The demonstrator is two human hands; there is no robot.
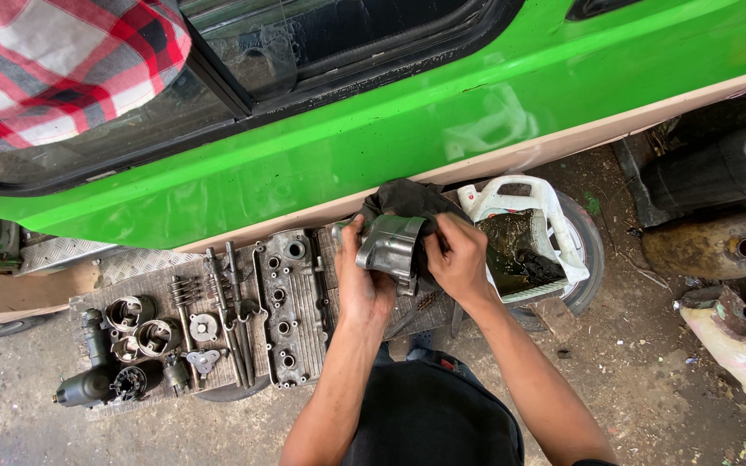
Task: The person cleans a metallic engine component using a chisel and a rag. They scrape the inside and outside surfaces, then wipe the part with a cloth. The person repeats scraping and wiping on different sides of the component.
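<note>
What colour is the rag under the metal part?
Black rag, seen in the head view.

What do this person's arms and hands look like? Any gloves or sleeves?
Both arms are bare from the hands up past the elbows, with no sleeves showing. The left hand and the right hand wear no gloves. No watch, ring or bracelet shows. Dark trousers appear below.

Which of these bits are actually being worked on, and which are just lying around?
In hand:
- metal engine part, held by left hand
- dark rag, pressed on it by right hand

Lying about:
- cylinder head cover
- pistons
- cut white jug
- green vehicle
</note>
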